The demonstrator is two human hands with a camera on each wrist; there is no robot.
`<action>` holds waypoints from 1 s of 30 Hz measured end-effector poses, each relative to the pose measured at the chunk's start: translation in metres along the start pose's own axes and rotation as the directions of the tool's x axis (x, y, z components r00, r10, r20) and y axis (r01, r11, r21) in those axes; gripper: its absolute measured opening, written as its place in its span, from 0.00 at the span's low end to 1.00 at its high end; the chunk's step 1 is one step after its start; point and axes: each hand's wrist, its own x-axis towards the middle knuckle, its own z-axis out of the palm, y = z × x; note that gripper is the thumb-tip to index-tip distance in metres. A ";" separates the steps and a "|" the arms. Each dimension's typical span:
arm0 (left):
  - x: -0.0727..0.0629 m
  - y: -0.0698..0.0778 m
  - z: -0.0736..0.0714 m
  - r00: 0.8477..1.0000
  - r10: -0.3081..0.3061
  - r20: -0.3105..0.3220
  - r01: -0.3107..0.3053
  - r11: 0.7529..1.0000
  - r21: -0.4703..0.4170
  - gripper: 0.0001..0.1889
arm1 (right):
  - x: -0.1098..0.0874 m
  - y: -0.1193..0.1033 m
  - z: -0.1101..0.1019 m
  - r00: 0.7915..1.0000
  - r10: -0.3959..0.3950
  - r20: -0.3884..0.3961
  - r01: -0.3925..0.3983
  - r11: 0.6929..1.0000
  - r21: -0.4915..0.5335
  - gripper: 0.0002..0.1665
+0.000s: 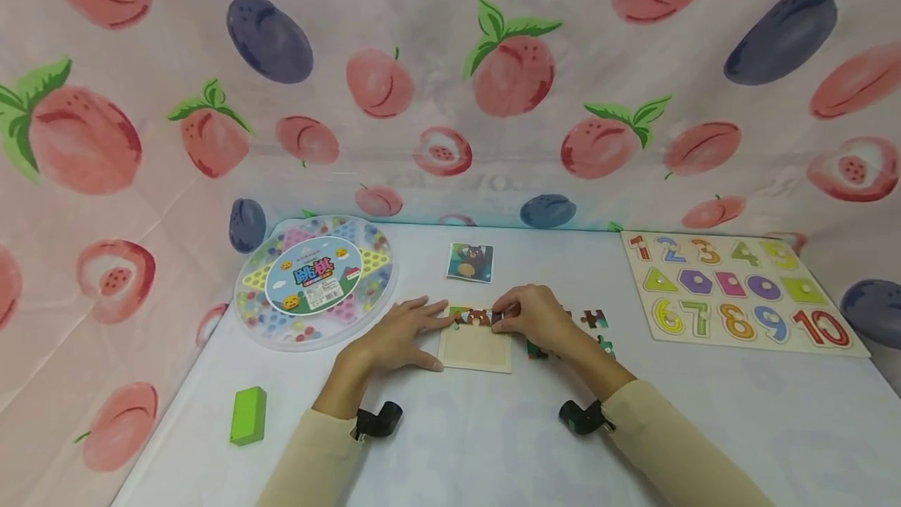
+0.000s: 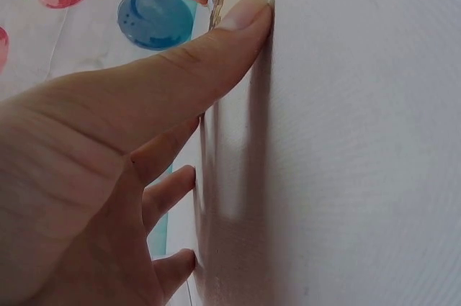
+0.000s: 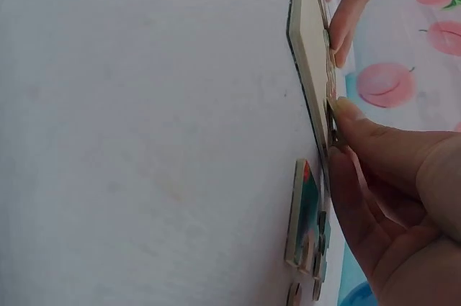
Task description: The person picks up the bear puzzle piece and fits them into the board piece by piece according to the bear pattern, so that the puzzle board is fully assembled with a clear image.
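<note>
A shallow wooden puzzle tray lies on the white table, with joined pieces showing part of a brown bear along its far edge. My left hand rests spread at the tray's left side, its thumb on the near-left edge and the index finger at the far-left corner. At the far-right corner, my right hand pinches a small dark puzzle piece between thumb and fingers, low over the tray. Loose puzzle pieces lie to the right, partly hidden by the right hand and forearm.
Behind the tray lies a bear picture card. A round Chinese checkers set stands at the left, above a green block. On the right is a wooden number board. A fruit-print cloth hangs behind the table.
</note>
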 end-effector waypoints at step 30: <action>0.004 0.000 0.002 1.000 0.002 -0.020 -0.001 0.999 0.046 0.41 | 0.000 -0.002 0.000 0.999 -0.035 0.013 0.036 0.995 -0.098 0.13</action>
